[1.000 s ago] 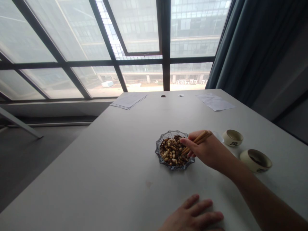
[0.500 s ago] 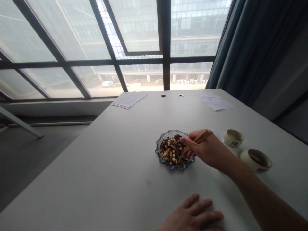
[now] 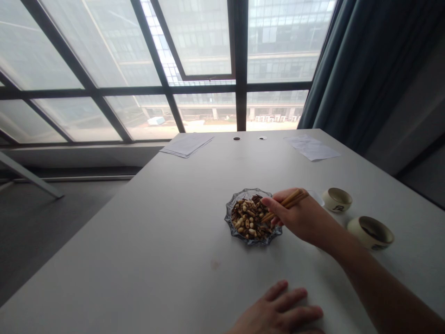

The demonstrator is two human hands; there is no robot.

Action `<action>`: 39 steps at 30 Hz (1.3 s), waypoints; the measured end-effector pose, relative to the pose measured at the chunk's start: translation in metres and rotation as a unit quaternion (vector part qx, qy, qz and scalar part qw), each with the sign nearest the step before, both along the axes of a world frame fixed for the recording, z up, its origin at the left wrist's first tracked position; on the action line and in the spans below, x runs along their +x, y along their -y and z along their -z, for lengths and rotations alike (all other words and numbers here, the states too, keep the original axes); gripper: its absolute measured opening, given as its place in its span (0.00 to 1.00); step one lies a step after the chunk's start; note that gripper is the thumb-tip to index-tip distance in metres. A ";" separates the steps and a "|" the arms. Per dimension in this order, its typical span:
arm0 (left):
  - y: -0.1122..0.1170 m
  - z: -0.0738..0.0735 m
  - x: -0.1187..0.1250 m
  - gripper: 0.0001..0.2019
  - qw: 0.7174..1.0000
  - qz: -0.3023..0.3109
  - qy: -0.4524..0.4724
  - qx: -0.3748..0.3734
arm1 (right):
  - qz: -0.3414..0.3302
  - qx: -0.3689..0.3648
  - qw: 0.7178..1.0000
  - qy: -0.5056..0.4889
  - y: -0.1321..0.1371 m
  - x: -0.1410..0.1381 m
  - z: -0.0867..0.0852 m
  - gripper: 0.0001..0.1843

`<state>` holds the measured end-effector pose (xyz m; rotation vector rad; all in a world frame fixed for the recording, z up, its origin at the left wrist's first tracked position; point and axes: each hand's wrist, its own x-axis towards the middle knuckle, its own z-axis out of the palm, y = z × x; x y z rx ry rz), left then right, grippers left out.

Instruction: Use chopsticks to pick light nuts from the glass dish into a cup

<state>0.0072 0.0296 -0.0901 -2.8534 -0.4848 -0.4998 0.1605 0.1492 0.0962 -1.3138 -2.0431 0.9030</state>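
Note:
My right hand (image 3: pixel 295 213) is closed around a pair of wooden chopsticks (image 3: pixel 290 199). Their tips reach into the right side of a scalloped glass bowl (image 3: pixel 230 229). Inside the bowl lies a mix of peanuts (image 3: pixel 247 222) and thin dark brown pieces whose kind I cannot make out. Whether the tips pinch anything is too small to tell. At the bottom of the view my left hand (image 3: pixel 278 308) rests on the white table (image 3: pixel 146 260), fingers spread and nothing in them, apart from the bowl.
Right of my right hand stand two cream cups, a farther one (image 3: pixel 337 200) with a dark character and a nearer one (image 3: pixel 370 233) with something dark inside. A clear dish (image 3: pixel 316 197) is partly hidden behind the hand. Papers (image 3: pixel 187 144) lie at the far left, another sheet (image 3: pixel 312 147) far right.
Almost nothing differs. The chopsticks and my right hand have shifted very slightly within the bowl's right side; my left hand stays where it was.

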 end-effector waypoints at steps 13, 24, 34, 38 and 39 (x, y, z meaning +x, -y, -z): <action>0.002 0.003 -0.002 0.19 1.000 -0.005 0.002 0.003 | 0.018 0.012 1.000 -0.013 0.002 -0.004 -0.002 0.24; 0.001 0.000 -0.001 0.19 1.000 -0.002 0.007 0.003 | 0.023 0.000 1.000 -0.016 0.004 -0.007 -0.005 0.20; 0.000 0.001 0.000 0.18 1.000 0.006 -0.004 -0.012 | 0.018 -0.012 1.000 -0.021 0.003 -0.007 -0.003 0.19; 0.000 0.000 -0.001 0.18 1.000 0.002 -0.001 -0.010 | 0.018 -0.005 1.000 -0.017 0.003 -0.007 -0.002 0.21; 0.000 -0.001 -0.001 0.19 1.000 0.001 -0.002 -0.010 | 0.017 -0.007 1.000 -0.020 0.004 -0.007 -0.002 0.21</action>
